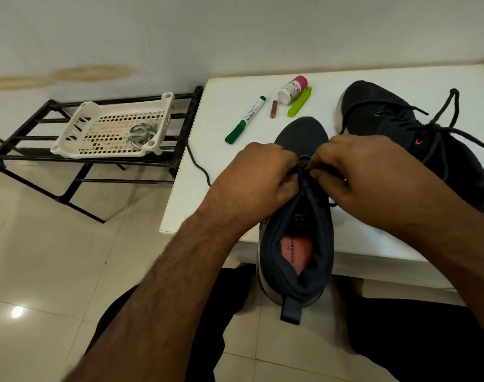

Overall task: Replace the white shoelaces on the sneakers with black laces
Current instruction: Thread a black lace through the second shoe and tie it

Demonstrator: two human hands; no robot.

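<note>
White desk (373,238) against pale wall, tiled floor below. Near sneaker (297,244) overhangs front desk edge, heel toward person. Left hand (258,179) and right hand (353,172) both pinch black lace (304,172) over its eyelets. Second sneaker (395,125) behind right, black-laced, ends loose. Black rack (42,150) on left carries white perforated basket (78,130) with pale coiled laces (140,133) inside

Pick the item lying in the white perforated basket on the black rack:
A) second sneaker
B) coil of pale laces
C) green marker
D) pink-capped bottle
B: a loose coil of pale laces lies in the white basket on the black rack, while the green marker, pink-capped bottle and second sneaker sit on the white table.
</note>
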